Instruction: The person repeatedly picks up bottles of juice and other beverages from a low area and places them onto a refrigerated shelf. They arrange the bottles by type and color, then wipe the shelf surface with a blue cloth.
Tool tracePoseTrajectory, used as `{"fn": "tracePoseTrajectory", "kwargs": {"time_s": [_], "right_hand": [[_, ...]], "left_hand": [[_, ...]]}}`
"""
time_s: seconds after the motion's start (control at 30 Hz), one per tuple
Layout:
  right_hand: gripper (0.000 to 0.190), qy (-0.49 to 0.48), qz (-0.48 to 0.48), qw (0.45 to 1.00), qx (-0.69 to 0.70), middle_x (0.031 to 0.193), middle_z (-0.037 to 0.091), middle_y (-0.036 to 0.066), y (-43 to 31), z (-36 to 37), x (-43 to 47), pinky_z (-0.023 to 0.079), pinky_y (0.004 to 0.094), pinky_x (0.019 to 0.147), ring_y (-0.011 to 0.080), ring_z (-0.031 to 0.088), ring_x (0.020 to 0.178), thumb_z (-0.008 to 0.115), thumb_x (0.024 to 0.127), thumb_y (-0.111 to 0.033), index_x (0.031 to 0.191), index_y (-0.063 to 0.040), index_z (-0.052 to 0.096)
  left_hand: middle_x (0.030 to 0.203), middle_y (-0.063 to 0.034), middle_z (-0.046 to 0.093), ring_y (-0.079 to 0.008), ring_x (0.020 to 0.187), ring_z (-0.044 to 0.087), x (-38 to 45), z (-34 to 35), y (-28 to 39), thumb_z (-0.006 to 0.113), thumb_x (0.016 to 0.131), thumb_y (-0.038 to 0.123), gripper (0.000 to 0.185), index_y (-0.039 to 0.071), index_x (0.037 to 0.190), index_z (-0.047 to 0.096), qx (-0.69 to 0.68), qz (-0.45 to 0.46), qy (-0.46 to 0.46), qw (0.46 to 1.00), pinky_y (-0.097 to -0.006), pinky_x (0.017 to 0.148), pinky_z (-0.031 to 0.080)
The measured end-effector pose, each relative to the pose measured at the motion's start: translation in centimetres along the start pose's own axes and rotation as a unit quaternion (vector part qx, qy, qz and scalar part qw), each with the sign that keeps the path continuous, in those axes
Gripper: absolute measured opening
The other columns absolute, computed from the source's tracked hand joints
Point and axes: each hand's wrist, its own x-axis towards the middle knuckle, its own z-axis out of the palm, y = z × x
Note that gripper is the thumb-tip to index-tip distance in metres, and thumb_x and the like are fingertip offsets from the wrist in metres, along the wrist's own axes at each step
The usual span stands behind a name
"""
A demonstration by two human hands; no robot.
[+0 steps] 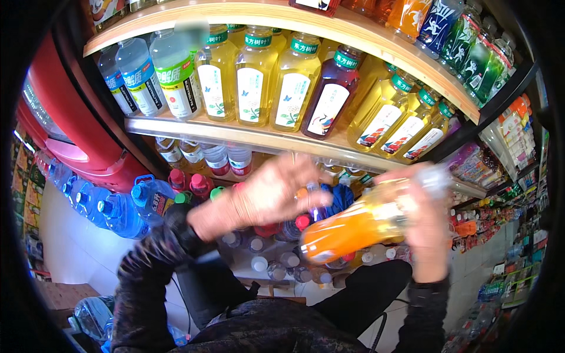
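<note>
My right hand is closed around the upper part of a clear plastic bottle of orange drink. The bottle is tilted, its pale cap to the upper right and its base to the lower left. To the left of it, my left hand is in the air, blurred, thumb apart from the fingers, with nothing visible in it. Behind the hands runs a wooden shelf with a clear front strip. On it stand bottled yellow teas, a dark red tea bottle and electrolyte drink bottles.
Below the shelf, many capped bottles stand between my knees. A dark blue cloth-like thing is partly hidden behind my hands. Large blue water jugs line the floor beside a red cabinet. More drinks fill the upper shelf.
</note>
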Motion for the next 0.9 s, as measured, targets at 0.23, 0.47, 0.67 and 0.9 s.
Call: {"fn": "tracePoseTrajectory", "kwargs": {"time_s": [0.23,0.47,0.67,0.9], "right_hand": [[0.022,-0.134,-0.007,0.976,-0.172,0.087,0.063,0.011,20.4,5.0,-4.0,0.048,0.0302,0.074,0.0165,0.060,0.083,0.070,0.072,-0.010,0.086,-0.002,0.055],[0.038,-0.162,-0.005,0.951,-0.264,0.104,0.057,0.015,34.4,5.2,-9.6,0.042,0.0374,0.088,0.0304,0.050,0.109,0.069,0.062,-0.002,0.097,-0.006,0.055],[0.033,-0.135,0.122,0.951,-0.250,0.114,0.053,0.013,42.2,3.4,-14.3,0.039,0.0353,0.091,0.0224,0.050,0.105,0.044,0.085,-0.021,0.113,-0.004,0.052],[0.019,-0.303,0.026,0.889,-0.343,0.069,0.059,0.019,27.2,6.0,-7.0,0.048,0.0434,0.059,0.0367,0.060,0.070,0.060,0.077,-0.022,0.085,-0.005,0.056]], "left_hand": [[0.095,-0.0196,0.053,-0.0358,0.083,0.058,-20.2,16.2,-4.0,0.052,0.083,0.020,0.032,0.000,0.108,0.049,-0.113,-0.347,-0.278,0.889,-0.0415,0.067,0.050],[0.110,-0.0215,0.050,-0.0378,0.095,0.055,-23.9,20.5,-2.5,0.039,0.088,0.050,0.055,0.004,0.119,0.038,-0.609,-0.672,-0.034,0.420,-0.0512,0.078,0.048],[0.120,-0.0074,0.046,-0.0271,0.112,0.044,-24.1,25.1,-2.5,0.031,0.080,0.068,0.074,0.014,0.130,0.034,-0.572,-0.664,-0.030,0.480,-0.0481,0.088,0.041],[0.111,-0.0131,0.051,-0.0286,0.101,0.050,-26.8,30.2,-5.0,0.037,0.082,0.059,0.067,0.006,0.124,0.035,-0.405,-0.566,-0.226,0.681,-0.0416,0.084,0.042]]}}
